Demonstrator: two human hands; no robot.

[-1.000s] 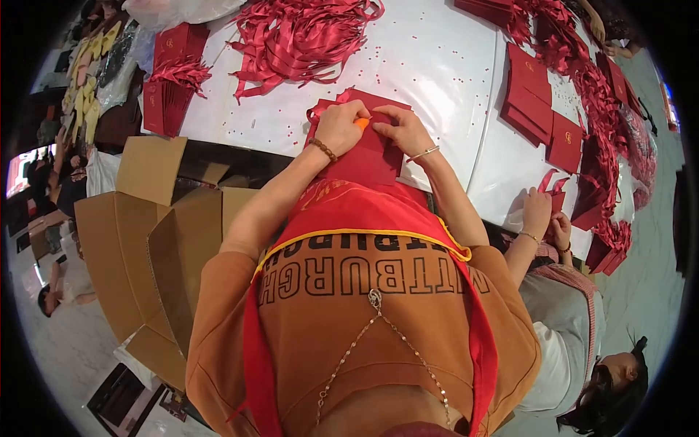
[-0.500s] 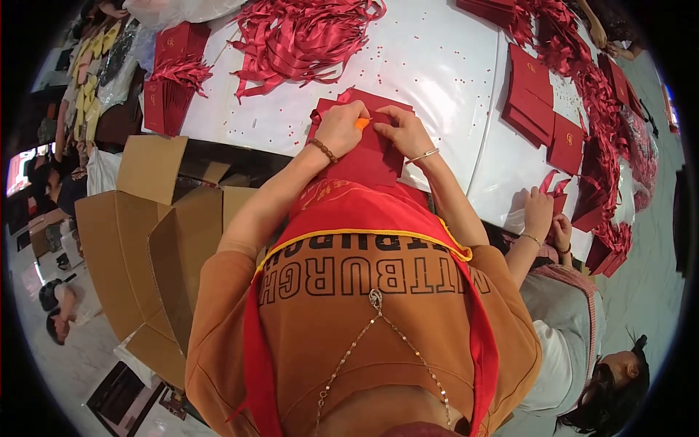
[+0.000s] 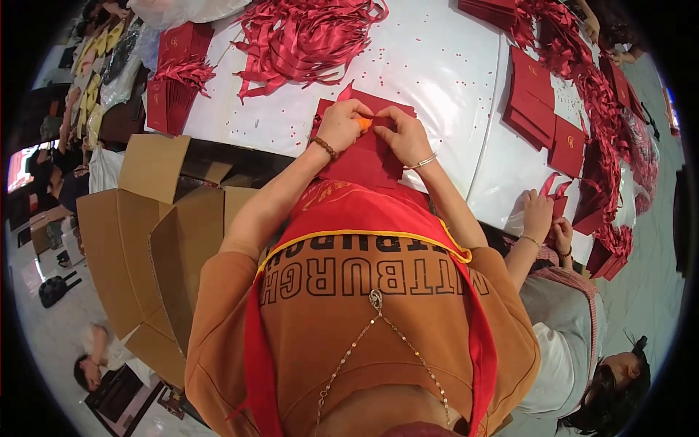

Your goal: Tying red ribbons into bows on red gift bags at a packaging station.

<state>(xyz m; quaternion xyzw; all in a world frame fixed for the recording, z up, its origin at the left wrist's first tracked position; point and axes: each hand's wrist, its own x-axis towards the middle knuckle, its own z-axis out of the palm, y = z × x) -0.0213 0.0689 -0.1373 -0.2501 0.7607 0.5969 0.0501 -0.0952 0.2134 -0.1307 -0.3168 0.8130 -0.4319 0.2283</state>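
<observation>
My left hand and my right hand meet over flat red card pieces at the table's near edge. Both hands are closed, thumbs and fingers pinching a short stretch of red ribbon between them. A small orange thing shows at my left fingertips; its kind is unclear. One pointed ribbon end sticks up beyond my left hand. The cards lie partly beneath both hands, close to my red apron.
Loose red ribbons lie ahead on the white table, which is dotted with small red bits. Red card stacks stand left and right. An open cardboard box is at my left. A co-worker's hands handle red pieces at right.
My fingertips have shifted slightly, and a strip of ribbon now shows between them. The ribbon end beyond my left hand stands higher. At lower left, a person in the background has moved.
</observation>
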